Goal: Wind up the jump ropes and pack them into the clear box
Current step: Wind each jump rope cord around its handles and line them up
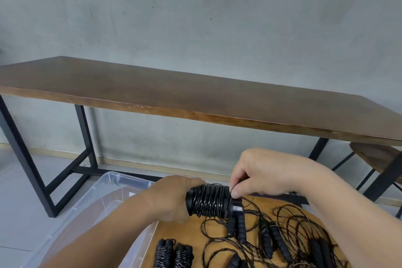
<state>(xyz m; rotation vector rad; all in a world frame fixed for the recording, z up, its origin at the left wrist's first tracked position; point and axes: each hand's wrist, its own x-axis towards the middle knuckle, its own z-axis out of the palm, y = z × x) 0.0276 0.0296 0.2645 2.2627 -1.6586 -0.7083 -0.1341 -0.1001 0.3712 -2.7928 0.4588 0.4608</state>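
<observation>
- Black cord is wound in tight turns round a pair of handles, making a bundled jump rope [207, 200] held in the air above the near edge of a small round wooden worktop [180, 231].
- The left hand [171, 199] grips the left end of this bundle, fingers curled round it.
- The right hand [260, 175] is at the bundle's right end; its thumb and forefinger fingers [237, 192] pinch the thin cord just where the last turns lie.
- Two wound bundles [173, 253] lie side by side on the worktop near its left edge, close to the bottom of the view.
- Loose jump ropes [280, 239] sprawl over the right part of the worktop, their black handles among tangled loops of cord.
- The clear box [91, 198] stands on the floor just left of the worktop, below the left forearm; its rim and near wall show, and its contents cannot be made out.
- A long brown wooden table [195, 98] on black metal legs stands beyond, against a grey wall.
</observation>
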